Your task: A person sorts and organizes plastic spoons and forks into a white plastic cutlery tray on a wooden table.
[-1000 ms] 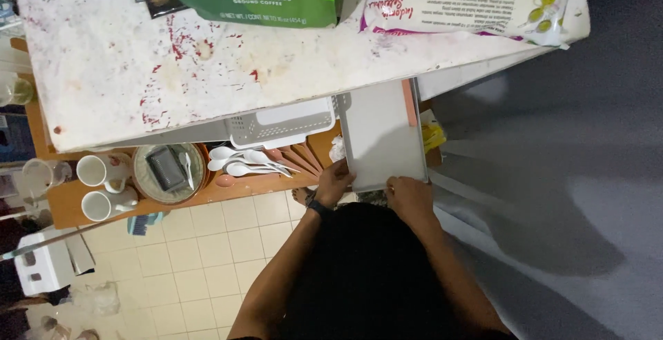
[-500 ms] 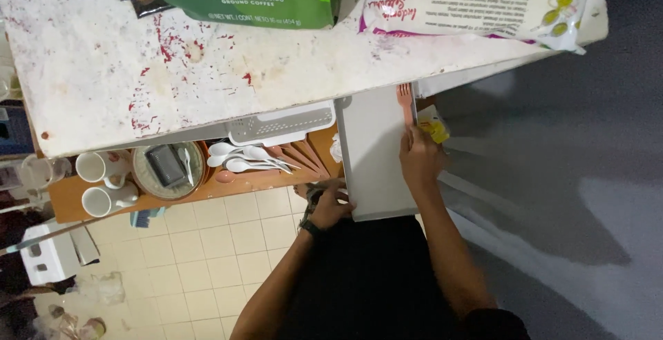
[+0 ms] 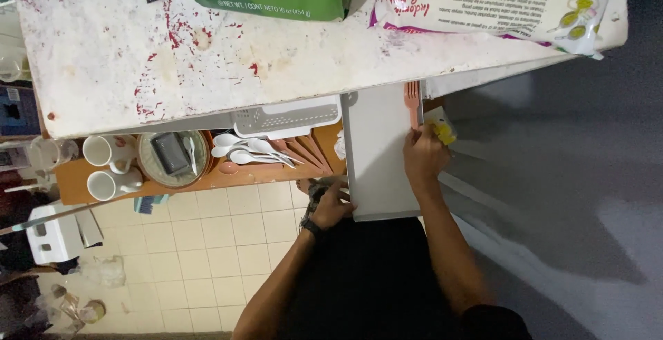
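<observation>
Gripping the tray [image 3: 378, 160] edge with our left hand [image 3: 333, 207], right hand [image 3: 423, 153] pinching the fork [image 3: 412, 102] at twelve o'clock; it's risking slipping off.

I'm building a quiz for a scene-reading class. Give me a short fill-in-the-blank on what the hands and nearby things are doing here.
1. The left hand grips the near corner of the white ____.
2. The right hand lies at the board's far right edge, just below an orange plastic ____.
3. On the wooden shelf, the white spoons lie right of the round ____.
4. Two white ____ stand at the shelf's left end.

Missing words: board; fork; bowl; mugs
</observation>
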